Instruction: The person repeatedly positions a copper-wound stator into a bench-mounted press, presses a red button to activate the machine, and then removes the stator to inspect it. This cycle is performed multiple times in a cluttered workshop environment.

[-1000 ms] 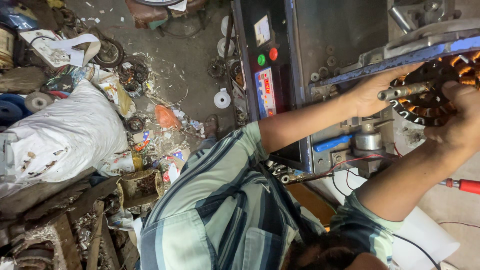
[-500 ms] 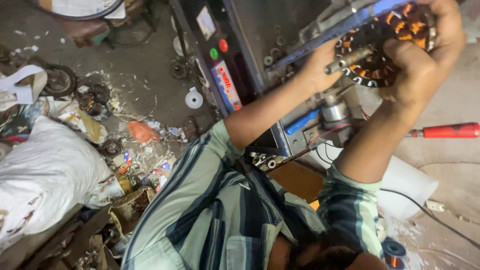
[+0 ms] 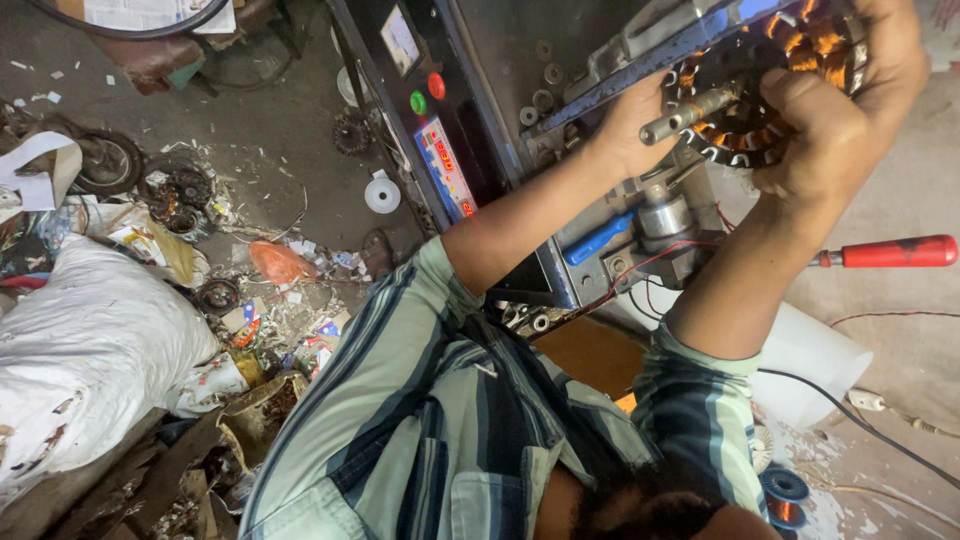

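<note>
Copper-wound motor core [image 3: 770,90] is sitting on the machine's shaft [image 3: 690,112], both hands gripping it: left hand [image 3: 625,125] curled on its edge, right hand [image 3: 850,110] wrapped over it. Seating is probably unfinished; screwdriver [image 3: 885,252] is lying nearby.

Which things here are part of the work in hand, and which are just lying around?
In use:
left hand and right hand gripping the wound stator
its metal shaft
the machine with buttons behind it

Lying about:
red-handled screwdriver
white sack
white plastic spool on the floor
orange scrap
old wheel
</note>
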